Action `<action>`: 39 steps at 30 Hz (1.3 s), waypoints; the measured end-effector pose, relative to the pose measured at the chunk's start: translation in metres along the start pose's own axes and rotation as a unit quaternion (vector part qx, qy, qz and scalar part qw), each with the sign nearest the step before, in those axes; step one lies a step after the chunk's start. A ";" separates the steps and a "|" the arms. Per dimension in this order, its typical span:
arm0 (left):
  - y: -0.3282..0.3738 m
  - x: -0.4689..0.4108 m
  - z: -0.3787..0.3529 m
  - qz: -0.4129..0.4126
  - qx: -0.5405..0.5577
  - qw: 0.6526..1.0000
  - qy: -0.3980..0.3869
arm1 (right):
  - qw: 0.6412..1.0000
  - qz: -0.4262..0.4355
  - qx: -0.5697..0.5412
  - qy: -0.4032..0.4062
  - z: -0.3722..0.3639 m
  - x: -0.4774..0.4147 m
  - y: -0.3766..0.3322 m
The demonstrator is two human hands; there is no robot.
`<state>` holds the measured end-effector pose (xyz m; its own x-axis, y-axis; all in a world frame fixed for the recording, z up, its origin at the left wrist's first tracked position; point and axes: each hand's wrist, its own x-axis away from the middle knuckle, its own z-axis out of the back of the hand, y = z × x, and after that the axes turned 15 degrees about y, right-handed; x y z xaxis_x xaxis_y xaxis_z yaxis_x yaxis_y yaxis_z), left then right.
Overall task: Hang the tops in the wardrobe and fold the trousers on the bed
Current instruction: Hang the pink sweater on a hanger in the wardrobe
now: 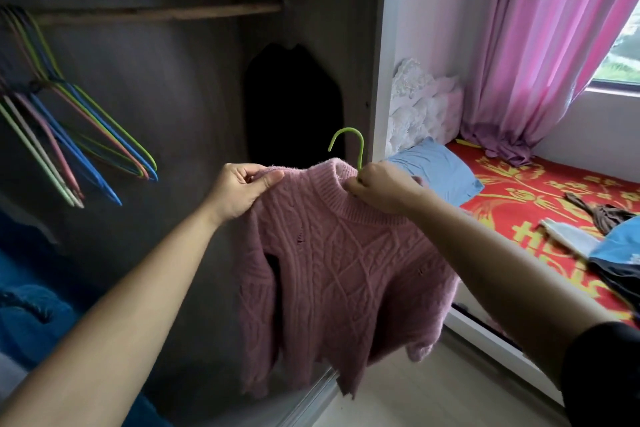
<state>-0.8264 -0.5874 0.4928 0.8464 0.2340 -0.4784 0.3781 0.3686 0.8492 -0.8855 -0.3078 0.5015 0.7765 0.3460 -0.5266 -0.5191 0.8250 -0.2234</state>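
Pink sweater (pixel 339 260) on green hanger (pixel 349 144), both hands pinching its shoulders

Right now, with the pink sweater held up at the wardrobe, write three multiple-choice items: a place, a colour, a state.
1. Where is the bunch of empty hangers?
A. on the bed
B. at the left inside the wardrobe
C. on the floor

2. What colour is the hanger hook above the collar of the pink sweater?
A. blue
B. white
C. green

3. The pink sweater is:
A. held up by both hands
B. folded on the bed
C. hung on the rail

Answers: B, they dangle at the wardrobe's left; C, the hook is green; A, the left hand pinches a shoulder, the right hand grips the collar.
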 end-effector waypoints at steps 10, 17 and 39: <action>0.006 0.008 -0.026 -0.096 -0.251 0.963 -0.016 | 0.989 -0.002 -0.147 0.036 -0.003 -0.011 -0.039; -0.020 -0.004 -0.005 -0.061 -0.100 0.989 0.090 | 0.995 0.015 -0.053 0.082 0.011 0.003 0.039; -0.058 -0.099 0.024 -0.058 -0.030 0.975 0.212 | 0.981 0.088 -0.011 0.174 -0.002 -0.071 -0.011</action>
<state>-0.9234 -0.6533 0.4964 0.5640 0.5337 -0.6302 0.4281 0.4637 0.7757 -0.9353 -0.3423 0.5398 0.5078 0.3057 -0.8054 -0.6440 0.7557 -0.1192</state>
